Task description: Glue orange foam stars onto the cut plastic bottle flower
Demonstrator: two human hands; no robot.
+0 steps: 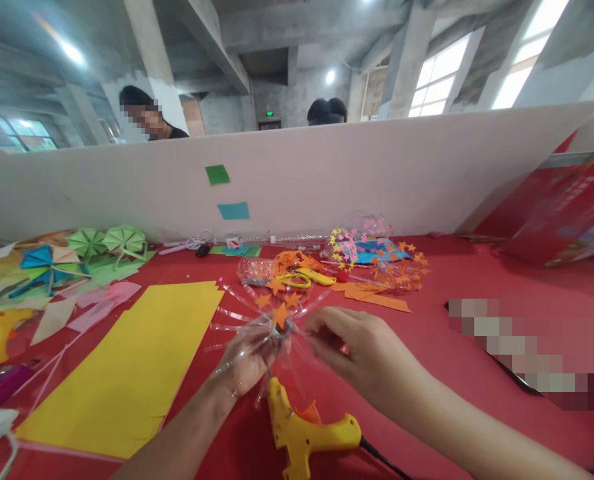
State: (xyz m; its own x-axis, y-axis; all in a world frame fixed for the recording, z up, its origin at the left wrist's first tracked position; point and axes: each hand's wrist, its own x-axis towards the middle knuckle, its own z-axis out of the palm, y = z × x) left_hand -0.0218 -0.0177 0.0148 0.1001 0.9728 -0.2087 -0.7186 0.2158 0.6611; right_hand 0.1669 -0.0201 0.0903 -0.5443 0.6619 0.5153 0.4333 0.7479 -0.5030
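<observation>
My left hand (pixel 249 357) is closed around a clear plastic bottle piece (pixel 281 328) cut into long thin strips that fan outward. Several orange paper stars (pixel 280 315) sit on its upper strips. To the right, my right hand (pixel 349 337) has its thumb and fingers drawn together beside the strips; whatever lies between the fingertips is too small and clear to make out. Just below both hands, a yellow hot glue gun (pixel 301 433) rests on the red table, nozzle pointing up toward the left hand.
Yellow paper sheets (pixel 141 360) lie left, with folded green paper umbrellas (pixel 124 241) behind. Another yellow glue gun (pixel 4 330) is at the left edge. Yellow-handled scissors (pixel 317 276) and star-covered plastic pieces (pixel 401 267) lie behind my hands. A white partition (pixel 297 173) closes the back.
</observation>
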